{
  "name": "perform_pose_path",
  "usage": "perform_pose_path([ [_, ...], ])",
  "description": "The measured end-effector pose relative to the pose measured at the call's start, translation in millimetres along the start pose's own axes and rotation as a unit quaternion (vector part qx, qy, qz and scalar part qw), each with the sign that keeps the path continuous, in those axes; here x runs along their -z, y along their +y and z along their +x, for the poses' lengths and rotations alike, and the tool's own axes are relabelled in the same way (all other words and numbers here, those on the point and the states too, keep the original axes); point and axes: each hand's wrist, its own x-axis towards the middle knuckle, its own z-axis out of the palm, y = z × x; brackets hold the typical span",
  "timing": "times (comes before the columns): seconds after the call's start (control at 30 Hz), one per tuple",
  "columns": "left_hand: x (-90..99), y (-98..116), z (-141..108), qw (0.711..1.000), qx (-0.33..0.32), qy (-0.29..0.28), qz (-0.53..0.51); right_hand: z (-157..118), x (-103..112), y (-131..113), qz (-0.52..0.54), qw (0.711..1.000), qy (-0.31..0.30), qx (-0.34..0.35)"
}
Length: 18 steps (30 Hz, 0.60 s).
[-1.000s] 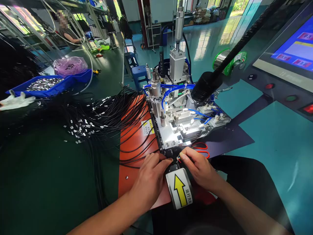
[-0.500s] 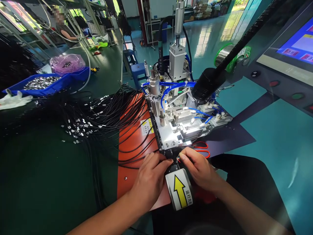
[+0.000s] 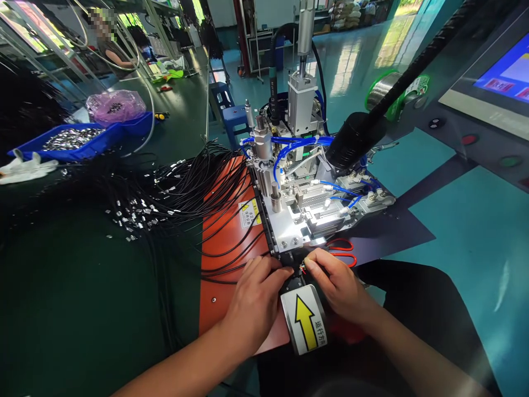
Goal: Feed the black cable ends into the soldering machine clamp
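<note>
My left hand (image 3: 258,292) is closed at the black track on the front of the machine (image 3: 297,204), its thumb and fingers pressed on a black cable end there. My right hand (image 3: 334,278) is pinched on the thin coloured wires (image 3: 303,268) that come out of this cable end. Just below both hands sits a curved plate with a yellow arrow (image 3: 305,322). Black cables (image 3: 225,253) run over the orange board (image 3: 219,309) towards the track. Red-handled scissors (image 3: 349,258) lie behind my right hand.
Many black cables with shiny metal ends (image 3: 136,215) lie on the dark table (image 3: 82,286). Blue trays (image 3: 99,144) and a white glove (image 3: 27,168) are at the left. A thick black hose (image 3: 359,138) and a control panel (image 3: 483,116) stand at the right. A person (image 3: 111,49) is far back.
The view has shifted slightly, so the surroundings sit a little further right. Both hands keep nearly the same place and grip.
</note>
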Motion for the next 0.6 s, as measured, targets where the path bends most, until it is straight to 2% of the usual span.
perform_pose_path([
  [0.6, -3.0, -0.6, 1.5, 1.0, -0.013, 0.009, 0.014, 0.7, -0.3, 2.7, -0.005, 1.0, 0.002, 0.007],
])
